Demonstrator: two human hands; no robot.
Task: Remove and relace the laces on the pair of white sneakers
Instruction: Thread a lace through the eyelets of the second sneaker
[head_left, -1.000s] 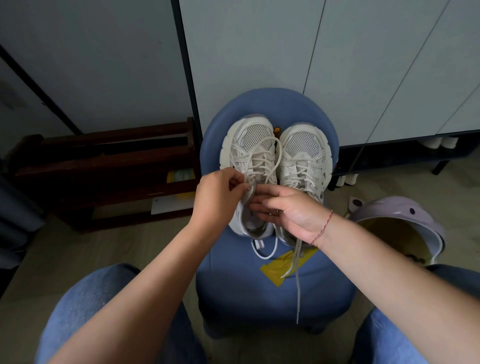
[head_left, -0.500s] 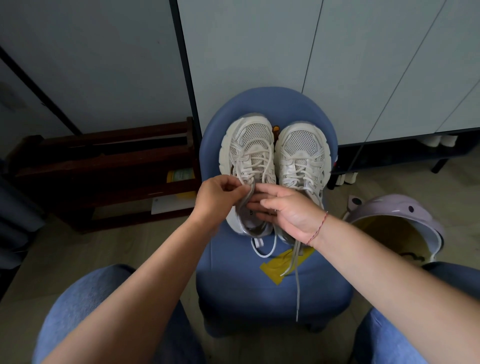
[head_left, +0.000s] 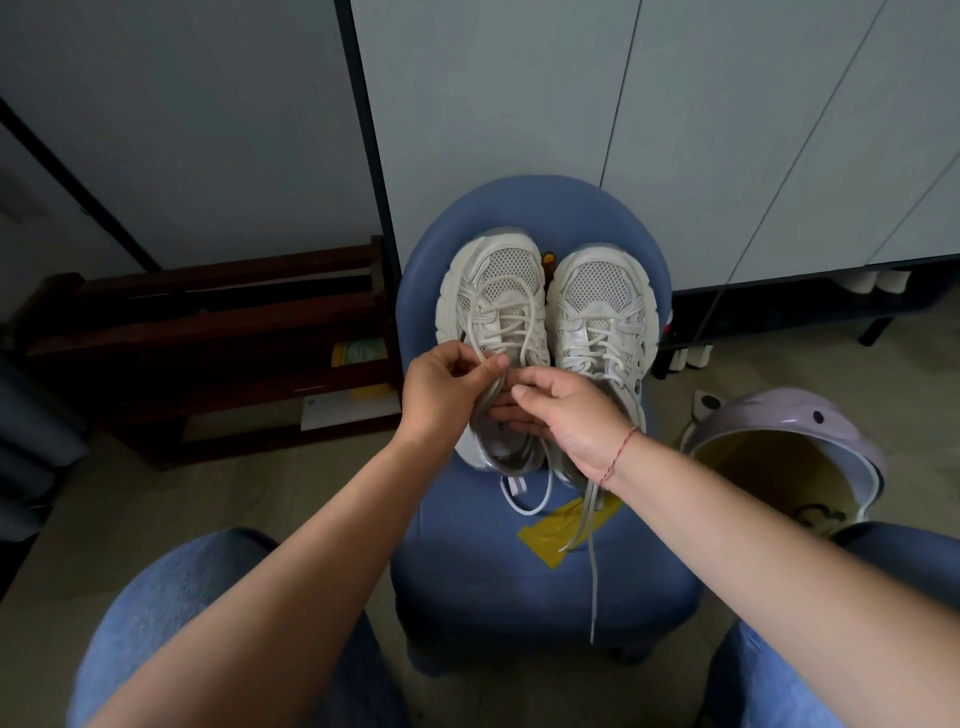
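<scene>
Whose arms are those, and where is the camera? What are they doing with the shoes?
No machine here. A person wears one camera on the head, so you look down as they do: those are their own arms, with their knees in jeans below. Two white sneakers stand side by side on a blue chair. The left hand pinches the lace of the left sneaker, which lies in a loose loop. The right hand has fingers at that shoe's opening; whether it grips anything, I cannot tell. The right sneaker has a lace end hanging over the seat's front.
</scene>
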